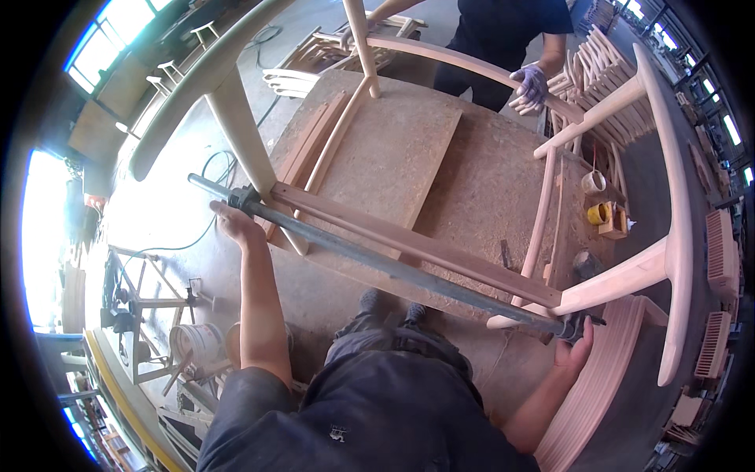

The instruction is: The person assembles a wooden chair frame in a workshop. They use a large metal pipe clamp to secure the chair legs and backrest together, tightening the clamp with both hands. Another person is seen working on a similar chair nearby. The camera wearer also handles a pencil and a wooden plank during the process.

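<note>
Dark short-sleeved shirt with a small pale chest mark, greyish trousers, dark shoes.

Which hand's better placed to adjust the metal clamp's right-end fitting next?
Probably the right hand: it is at the metal clamp's right-end fitting, while the left hand is at the opposite end, by the dark bracket.

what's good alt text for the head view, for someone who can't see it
A person's left hand and right hand hold a metal bar clamp near its ends, alongside the near rail of a pale wooden frame. Across the workbench, a co-worker's gloved hand is on the far rail.
</note>
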### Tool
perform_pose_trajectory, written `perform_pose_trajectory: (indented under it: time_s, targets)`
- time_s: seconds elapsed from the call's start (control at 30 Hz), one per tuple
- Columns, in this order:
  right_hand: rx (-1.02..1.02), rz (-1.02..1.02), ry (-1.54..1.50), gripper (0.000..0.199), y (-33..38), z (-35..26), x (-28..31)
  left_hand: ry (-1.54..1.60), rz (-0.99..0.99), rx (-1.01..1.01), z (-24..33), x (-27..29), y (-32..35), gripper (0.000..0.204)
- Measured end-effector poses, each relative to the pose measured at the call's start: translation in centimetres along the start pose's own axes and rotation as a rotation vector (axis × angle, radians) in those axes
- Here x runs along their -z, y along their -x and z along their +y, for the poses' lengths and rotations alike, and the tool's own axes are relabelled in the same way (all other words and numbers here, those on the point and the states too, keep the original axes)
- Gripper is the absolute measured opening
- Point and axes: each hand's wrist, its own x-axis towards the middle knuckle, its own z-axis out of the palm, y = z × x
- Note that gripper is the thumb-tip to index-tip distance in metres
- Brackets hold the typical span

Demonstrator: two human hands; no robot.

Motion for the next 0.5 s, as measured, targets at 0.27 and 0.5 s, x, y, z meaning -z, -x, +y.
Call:
perform_pose_trajectory:
  time_s: [0.27,0.5]
  targets:
    - [0.029,-0.088,-0.069,0.049,-1.4,0.8,1.6,0.229,-0.168,0.081,0.8,-1.1,2.4,0.030]
    - [-0.042,0.022,-0.203,0.045,-1.6,1.2,2.3,0.293,-0.483,0.088,-3.1,0.4,-0.6,0.030]
